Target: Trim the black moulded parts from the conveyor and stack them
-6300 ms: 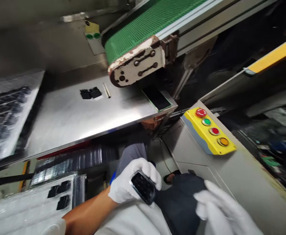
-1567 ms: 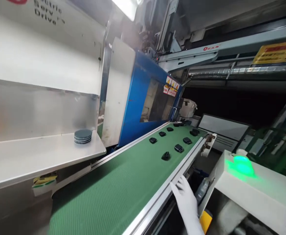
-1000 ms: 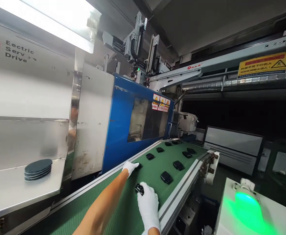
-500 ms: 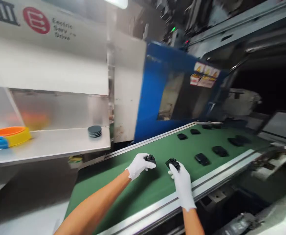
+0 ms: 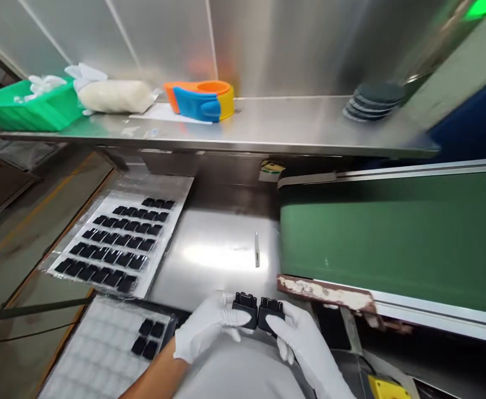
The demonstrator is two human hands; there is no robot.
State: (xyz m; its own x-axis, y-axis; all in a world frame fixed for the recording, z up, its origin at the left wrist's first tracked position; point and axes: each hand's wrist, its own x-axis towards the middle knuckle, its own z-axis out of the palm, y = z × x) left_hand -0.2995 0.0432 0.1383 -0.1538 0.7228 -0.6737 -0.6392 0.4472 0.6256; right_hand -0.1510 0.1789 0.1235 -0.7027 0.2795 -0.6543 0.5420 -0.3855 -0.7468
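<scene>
Left hand: your left hand (image 5: pixel 209 328), in a white cotton glove, is closed around the left-hand one of two black plastic parts (image 5: pixel 245 308); the gloved fingers (image 5: pixel 230 317) wrap against its side.

Right hand: your right hand (image 5: pixel 303 342), also gloved, is closed on the other black plastic part (image 5: pixel 271 313), with the fingers pressed against its near side.

Parts: the two sit side by side and touching, held between your fingers, just over the near edge of the stainless steel bench (image 5: pixel 213 260).

Ahead of your fingers: a thin metal strip (image 5: pixel 257 249) lies on the bench, and beyond it a steel shelf (image 5: pixel 284 124) carries a stack of dark discs (image 5: pixel 373 101), a blue, orange and yellow plastic holder (image 5: pixel 199 101), a white bag (image 5: pixel 113 97) and a green plastic bin (image 5: pixel 29 108) with white gloves in it.

Left of your fingers: a plastic-wrapped tray sheet (image 5: pixel 116 244) holds rows of black parts, and a white tray (image 5: pixel 101 354) nearer your left hand holds a few more (image 5: pixel 145 338).

Right of your fingers: the green conveyor belt (image 5: pixel 392 244) ends at a worn, rust-marked end plate (image 5: pixel 326 293); a yellow control box (image 5: pixel 388 389) shows at the lower edge.
</scene>
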